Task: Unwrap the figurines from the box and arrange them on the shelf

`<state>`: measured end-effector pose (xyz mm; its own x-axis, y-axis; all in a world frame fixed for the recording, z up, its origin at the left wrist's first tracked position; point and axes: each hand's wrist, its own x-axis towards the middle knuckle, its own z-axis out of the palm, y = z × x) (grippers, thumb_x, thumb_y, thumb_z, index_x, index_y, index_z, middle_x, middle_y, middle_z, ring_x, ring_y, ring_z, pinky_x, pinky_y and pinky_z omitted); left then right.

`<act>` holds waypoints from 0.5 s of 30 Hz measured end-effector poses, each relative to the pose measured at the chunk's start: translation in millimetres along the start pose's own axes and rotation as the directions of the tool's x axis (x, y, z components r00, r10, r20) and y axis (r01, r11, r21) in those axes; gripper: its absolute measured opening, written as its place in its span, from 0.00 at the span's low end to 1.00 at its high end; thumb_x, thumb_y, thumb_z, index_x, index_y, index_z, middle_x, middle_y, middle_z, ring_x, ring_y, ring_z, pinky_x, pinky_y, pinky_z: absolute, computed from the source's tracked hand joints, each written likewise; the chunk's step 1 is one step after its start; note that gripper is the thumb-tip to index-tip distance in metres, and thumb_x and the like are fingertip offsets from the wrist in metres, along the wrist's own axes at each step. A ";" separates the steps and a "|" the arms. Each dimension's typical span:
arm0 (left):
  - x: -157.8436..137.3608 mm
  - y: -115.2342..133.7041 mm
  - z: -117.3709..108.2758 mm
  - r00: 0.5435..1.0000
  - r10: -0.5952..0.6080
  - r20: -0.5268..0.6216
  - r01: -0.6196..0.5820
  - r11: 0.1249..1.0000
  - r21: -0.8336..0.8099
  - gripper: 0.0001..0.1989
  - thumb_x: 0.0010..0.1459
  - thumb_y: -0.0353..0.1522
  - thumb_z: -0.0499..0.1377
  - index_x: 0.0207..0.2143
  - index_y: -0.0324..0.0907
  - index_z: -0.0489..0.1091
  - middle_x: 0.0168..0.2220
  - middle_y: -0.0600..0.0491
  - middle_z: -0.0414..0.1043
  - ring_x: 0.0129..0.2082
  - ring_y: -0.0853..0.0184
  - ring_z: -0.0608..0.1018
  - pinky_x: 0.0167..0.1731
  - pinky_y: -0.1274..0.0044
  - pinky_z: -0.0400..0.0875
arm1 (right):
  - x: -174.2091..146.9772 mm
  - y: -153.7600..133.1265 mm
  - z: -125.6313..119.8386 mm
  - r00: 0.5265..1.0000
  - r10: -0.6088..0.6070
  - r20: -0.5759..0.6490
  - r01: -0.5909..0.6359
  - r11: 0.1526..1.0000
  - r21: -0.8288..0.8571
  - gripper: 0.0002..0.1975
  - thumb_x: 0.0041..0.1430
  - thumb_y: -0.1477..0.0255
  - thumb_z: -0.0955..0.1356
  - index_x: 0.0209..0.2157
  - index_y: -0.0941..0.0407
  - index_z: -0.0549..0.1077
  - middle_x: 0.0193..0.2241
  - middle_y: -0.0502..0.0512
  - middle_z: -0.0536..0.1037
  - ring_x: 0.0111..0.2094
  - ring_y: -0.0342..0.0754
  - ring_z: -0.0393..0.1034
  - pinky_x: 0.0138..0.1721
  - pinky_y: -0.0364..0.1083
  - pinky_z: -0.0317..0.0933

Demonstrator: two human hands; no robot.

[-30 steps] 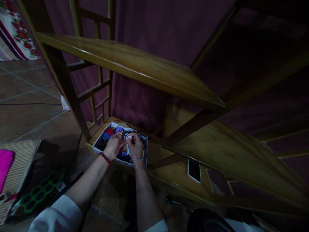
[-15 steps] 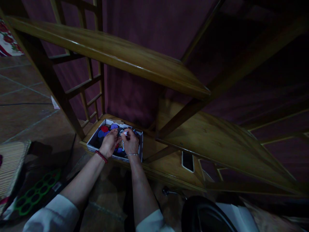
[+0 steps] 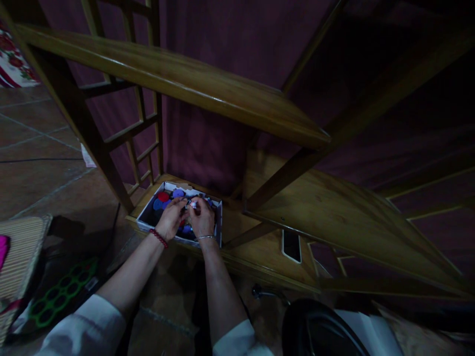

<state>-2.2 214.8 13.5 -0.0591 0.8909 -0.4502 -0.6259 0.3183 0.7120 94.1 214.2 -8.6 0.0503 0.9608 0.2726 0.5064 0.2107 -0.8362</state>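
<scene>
A shallow white box sits on the low wooden shelf at the left end. Inside it lie several round, coloured pieces, among them a red disc, a blue disc and a purple disc. Over the box my right hand pinches a small whitish thing between thumb and fingers; its kind is too small to tell. My left hand, with a red bead bracelet, is closed close beside it, fingertips almost meeting the right hand's. What the left fingers hold, if anything, is hidden.
A wooden board of the shelving crosses above my hands. A phone lies on the low shelf to the right. On the floor at left are a green rack with round holes and a woven mat seat. A black rounded seat stands at lower right.
The view has shifted slightly. Both hands stay over the box, still close together; the dark piece seen between them earlier now shows less.
</scene>
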 end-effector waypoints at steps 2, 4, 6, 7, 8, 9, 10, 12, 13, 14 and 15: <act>1.1 -0.7 -1.6 1.000 -0.014 -0.007 0.014 1.000 0.013 0.06 0.46 0.23 0.59 0.28 0.38 0.63 0.23 0.57 0.68 0.22 0.75 0.71 0.25 0.83 0.68 | -3.1 1.6 2.9 1.000 0.000 -0.006 0.000 1.000 -0.006 0.08 0.52 0.72 0.64 0.36 0.53 0.70 0.35 0.53 0.74 0.31 0.45 0.70 0.37 0.43 0.64; 1.5 -2.3 -2.3 0.999 -0.034 -0.010 0.035 0.999 0.028 0.06 0.45 0.23 0.58 0.26 0.38 0.63 0.21 0.58 0.67 0.20 0.76 0.70 0.22 0.84 0.66 | -7.1 3.8 5.5 1.000 -0.004 -0.024 0.003 1.000 -0.023 0.08 0.52 0.72 0.64 0.36 0.53 0.70 0.35 0.53 0.74 0.33 0.45 0.70 0.38 0.43 0.64; 0.9 -4.4 -1.7 0.998 -0.056 0.001 0.056 0.998 0.037 0.06 0.45 0.23 0.58 0.25 0.38 0.62 0.19 0.59 0.65 0.18 0.76 0.69 0.19 0.84 0.64 | -10.8 6.0 6.8 0.998 -0.009 -0.055 0.007 0.999 -0.036 0.08 0.52 0.71 0.64 0.36 0.53 0.70 0.35 0.53 0.74 0.34 0.46 0.70 0.38 0.43 0.64; 0.3 -5.4 -1.0 0.998 -0.064 0.008 0.063 0.997 0.036 0.06 0.44 0.23 0.58 0.24 0.38 0.62 0.18 0.59 0.65 0.17 0.76 0.68 0.18 0.84 0.63 | -12.2 6.8 7.0 0.998 -0.007 -0.070 0.004 0.999 -0.040 0.08 0.52 0.71 0.64 0.36 0.54 0.70 0.35 0.54 0.74 0.35 0.46 0.70 0.39 0.43 0.63; -0.4 -6.1 -0.4 0.998 -0.069 0.013 0.069 0.997 0.029 0.06 0.44 0.24 0.58 0.24 0.38 0.62 0.18 0.59 0.65 0.16 0.76 0.68 0.17 0.84 0.62 | -13.1 7.5 6.8 0.997 -0.003 -0.080 0.000 0.999 -0.045 0.09 0.52 0.71 0.64 0.37 0.54 0.70 0.35 0.54 0.74 0.35 0.46 0.70 0.39 0.43 0.63; -0.9 -6.6 0.0 0.997 -0.073 0.013 0.073 0.997 0.017 0.06 0.44 0.24 0.59 0.25 0.38 0.63 0.18 0.59 0.65 0.16 0.76 0.68 0.17 0.85 0.62 | -13.5 7.9 6.7 0.996 0.000 -0.086 -0.004 0.999 -0.050 0.09 0.53 0.70 0.64 0.37 0.54 0.70 0.35 0.54 0.74 0.35 0.46 0.70 0.39 0.43 0.63; -1.1 -6.7 0.1 0.997 -0.076 0.009 0.076 0.997 0.003 0.05 0.44 0.24 0.58 0.25 0.38 0.63 0.18 0.59 0.65 0.16 0.76 0.68 0.17 0.85 0.62 | -13.4 8.1 6.6 0.997 0.001 -0.083 -0.006 0.998 -0.057 0.09 0.53 0.70 0.64 0.37 0.55 0.70 0.35 0.54 0.74 0.35 0.46 0.70 0.38 0.43 0.63; -0.5 -6.1 -1.0 0.997 -0.081 -0.012 0.081 0.997 -0.018 0.04 0.45 0.25 0.58 0.24 0.38 0.63 0.18 0.59 0.64 0.16 0.77 0.67 0.17 0.85 0.62 | -12.4 8.4 7.4 0.998 -0.005 -0.061 0.001 0.998 -0.069 0.09 0.53 0.70 0.64 0.37 0.55 0.70 0.35 0.54 0.74 0.35 0.46 0.70 0.38 0.43 0.63; 0.3 -5.4 -2.2 0.996 -0.085 -0.025 0.085 0.996 -0.023 0.04 0.46 0.25 0.57 0.24 0.38 0.62 0.17 0.59 0.64 0.15 0.77 0.67 0.16 0.85 0.62 | -11.6 8.7 8.3 0.999 -0.011 -0.046 0.008 0.997 -0.073 0.08 0.53 0.70 0.64 0.37 0.55 0.70 0.35 0.54 0.74 0.35 0.46 0.70 0.38 0.43 0.64; 1.3 -4.7 -3.6 0.995 -0.089 -0.038 0.088 0.996 -0.022 0.04 0.46 0.25 0.57 0.23 0.38 0.62 0.16 0.59 0.63 0.14 0.77 0.66 0.16 0.85 0.61 | -10.9 9.2 9.4 0.999 -0.018 -0.030 0.015 0.997 -0.075 0.08 0.53 0.71 0.64 0.37 0.54 0.70 0.35 0.53 0.74 0.35 0.45 0.70 0.38 0.43 0.64; 2.5 -4.1 -5.0 0.995 -0.091 -0.050 0.091 0.996 -0.018 0.04 0.46 0.25 0.56 0.23 0.38 0.62 0.16 0.60 0.62 0.14 0.77 0.66 0.15 0.85 0.61 | -10.2 10.0 10.6 1.000 -0.022 -0.016 0.021 0.997 -0.075 0.08 0.53 0.71 0.64 0.37 0.54 0.70 0.35 0.53 0.75 0.35 0.45 0.70 0.39 0.43 0.64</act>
<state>-3.7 214.1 6.8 -0.0404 0.8408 -0.5398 -0.6425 0.3919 0.6585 89.5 208.4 -24.8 0.0524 0.9529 0.2986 0.5701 0.2170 -0.7924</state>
